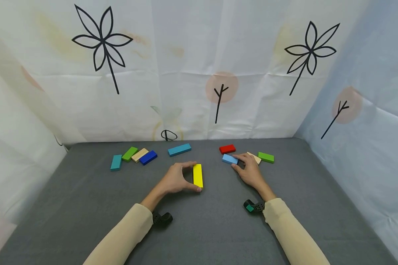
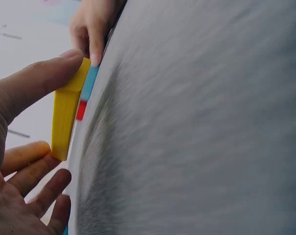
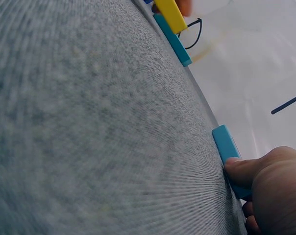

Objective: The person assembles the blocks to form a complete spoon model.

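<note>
My left hand (image 1: 175,178) pinches a yellow wooden block (image 1: 198,176) by its two ends, thumb at the near end and fingers at the far one. In the left wrist view the yellow block (image 2: 63,117) is held above the grey cloth, its other fingers spread loosely. Farther right, my right hand (image 1: 250,171) grips the right end of a light blue block (image 1: 229,159) between thumb and fingers. The right wrist view shows the thumb against the light blue block (image 3: 225,141), which lies low at the cloth; the fingers behind it are mostly hidden.
Just behind the light blue block lies a red block (image 1: 227,149). A beige block (image 1: 256,159), partly covered by my right hand, and a green block (image 1: 266,157) lie right of it. A turquoise block (image 1: 179,149) and, farther left, several coloured blocks lie near the back edge.
</note>
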A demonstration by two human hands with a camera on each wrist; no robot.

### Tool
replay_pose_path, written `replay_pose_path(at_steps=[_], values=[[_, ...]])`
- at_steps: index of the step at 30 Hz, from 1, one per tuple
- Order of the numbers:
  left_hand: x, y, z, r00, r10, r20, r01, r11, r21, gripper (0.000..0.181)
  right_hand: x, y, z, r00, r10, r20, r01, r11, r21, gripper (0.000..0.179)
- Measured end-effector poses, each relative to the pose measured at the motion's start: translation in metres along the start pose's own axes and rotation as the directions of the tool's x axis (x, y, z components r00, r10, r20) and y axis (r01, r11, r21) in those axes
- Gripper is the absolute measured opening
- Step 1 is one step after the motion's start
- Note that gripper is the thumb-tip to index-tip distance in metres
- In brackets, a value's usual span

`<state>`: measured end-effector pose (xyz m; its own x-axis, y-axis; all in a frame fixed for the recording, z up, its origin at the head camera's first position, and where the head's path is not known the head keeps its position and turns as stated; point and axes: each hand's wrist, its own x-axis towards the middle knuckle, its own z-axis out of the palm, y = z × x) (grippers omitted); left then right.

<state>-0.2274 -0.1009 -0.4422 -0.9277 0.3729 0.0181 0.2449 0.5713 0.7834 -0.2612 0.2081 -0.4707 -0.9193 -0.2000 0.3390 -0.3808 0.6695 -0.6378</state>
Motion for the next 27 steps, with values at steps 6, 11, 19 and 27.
replay_pose_path(at_steps=[6,11,19,27], values=[[-0.018,0.003,0.009,1.000,-0.009,0.010,0.009,1.000,-0.011,0.091,0.000,0.000,-0.001,1.000,-0.003,0.000,0.003,1.000,-0.006,0.039],[-0.028,0.006,0.014,1.000,-0.004,-0.001,0.004,0.999,-0.034,0.091,0.000,0.000,0.000,1.000,-0.002,0.001,0.002,1.000,-0.008,0.039],[-0.033,0.006,0.023,1.000,-0.017,-0.026,0.017,1.000,0.012,0.092,0.000,0.000,0.001,1.000,0.009,0.002,-0.009,1.000,-0.005,0.040],[-0.032,0.005,0.027,0.998,-0.033,-0.059,0.034,0.999,0.006,0.093,0.000,0.000,0.001,1.000,0.010,0.001,-0.010,1.000,-0.003,0.039]])
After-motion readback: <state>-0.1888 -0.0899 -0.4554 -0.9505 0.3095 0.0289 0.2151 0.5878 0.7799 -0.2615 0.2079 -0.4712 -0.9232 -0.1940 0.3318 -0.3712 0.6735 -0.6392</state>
